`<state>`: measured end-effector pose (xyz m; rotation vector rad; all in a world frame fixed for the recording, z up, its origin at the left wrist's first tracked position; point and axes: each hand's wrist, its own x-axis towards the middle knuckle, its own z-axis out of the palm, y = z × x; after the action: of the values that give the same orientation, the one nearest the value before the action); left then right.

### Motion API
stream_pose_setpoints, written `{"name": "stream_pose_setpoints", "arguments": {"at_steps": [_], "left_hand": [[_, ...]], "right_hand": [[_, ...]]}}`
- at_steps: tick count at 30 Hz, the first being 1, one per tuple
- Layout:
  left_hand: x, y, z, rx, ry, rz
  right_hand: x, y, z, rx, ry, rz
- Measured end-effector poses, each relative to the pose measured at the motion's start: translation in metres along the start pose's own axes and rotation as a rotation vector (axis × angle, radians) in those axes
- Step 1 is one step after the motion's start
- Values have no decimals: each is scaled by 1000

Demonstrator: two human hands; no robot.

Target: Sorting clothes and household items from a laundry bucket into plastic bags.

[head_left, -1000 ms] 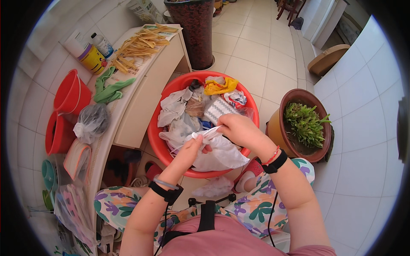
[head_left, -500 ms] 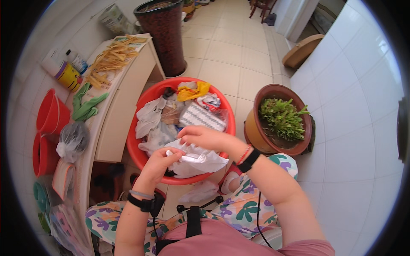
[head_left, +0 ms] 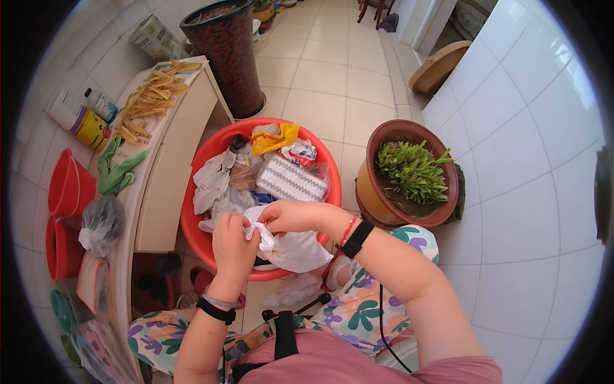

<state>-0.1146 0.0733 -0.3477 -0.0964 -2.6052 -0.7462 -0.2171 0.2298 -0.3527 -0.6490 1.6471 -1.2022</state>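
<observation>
Both hands meet over the near part of a red plastic basin [head_left: 332, 163] on the floor. A white plastic bag [head_left: 295, 251] is gathered between them, its loose part spreading toward the right. My left hand [head_left: 231, 240] pinches the twisted end of the bag. Close beside it, my right hand [head_left: 288, 216] also has its fingertips closed on the same bag. Crumpled pale bags [head_left: 214, 181], a yellow bag [head_left: 275, 139] and a grey-and-white patterned packet [head_left: 291, 178] lie in the basin beyond my hands.
To the right stands a potted green plant [head_left: 412, 171]. A cabinet [head_left: 167, 185] on the left carries dried strips [head_left: 152, 96], green gloves [head_left: 119, 168] and a tied dark bag [head_left: 102, 221]. Red buckets [head_left: 70, 185] sit at far left. A tall dark planter [head_left: 225, 57] rises behind the basin.
My right hand has come down from above the white bag and now pinches it beside my left hand. The bag's rolled strip is now bunched up between the fingers. The view has shifted slightly.
</observation>
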Motion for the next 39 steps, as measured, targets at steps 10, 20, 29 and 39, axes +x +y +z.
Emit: {"name": "stream_pose_setpoints", "arguments": {"at_steps": [10, 20, 29, 39], "left_hand": [[-10, -19, -10, 116, -123, 101], [-13, -19, -14, -277, -309, -3], [-17, -9, -95, -643, -775, -628], [-119, -100, -22, -301, -1014, -521]], "right_hand": [[-4, 10, 10, -720, 554, -180], [-20, -27, 15, -324, 69, -285], [-23, -18, -27, 95, 566, -281], [-16, -25, -15, -29, 527, -201]]}}
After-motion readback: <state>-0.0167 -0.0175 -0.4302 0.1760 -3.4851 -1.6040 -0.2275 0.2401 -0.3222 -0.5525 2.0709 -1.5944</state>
